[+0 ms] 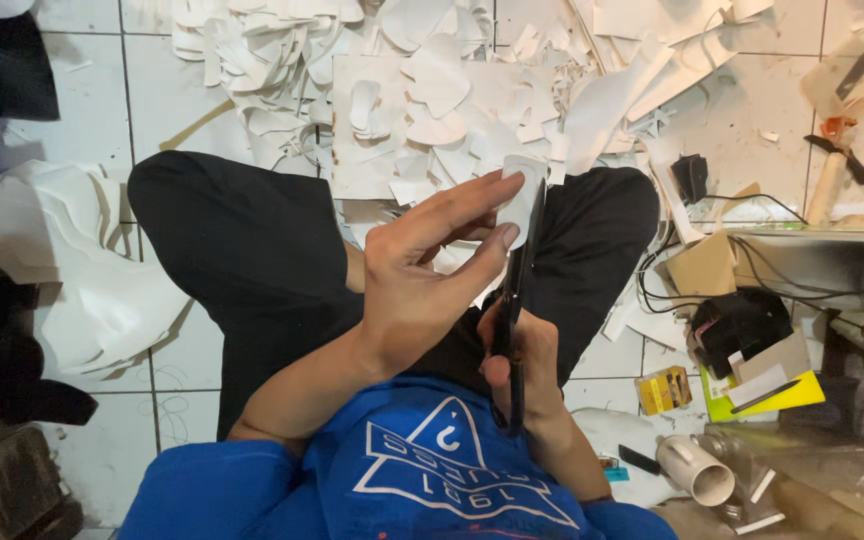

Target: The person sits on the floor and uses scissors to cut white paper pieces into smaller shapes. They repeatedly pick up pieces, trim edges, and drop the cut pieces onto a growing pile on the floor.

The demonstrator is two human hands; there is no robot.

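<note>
My left hand (422,270) pinches a small white oval cutout piece (522,195) between thumb and fingers, held up over my lap. Under it, my right hand (527,365) grips the handles of black scissors (514,300), whose blades point up along the right edge of the white piece. I sit cross-legged in black trousers (242,250) and a blue shirt (432,470) on a white tiled floor.
A heap of white cut shapes and offcuts (422,90) covers the floor ahead. White sheets (82,270) lie left. At the right are a cardboard box (702,265), cables, a yellow pad (772,395), a small yellow box (664,388) and a white cup (697,470).
</note>
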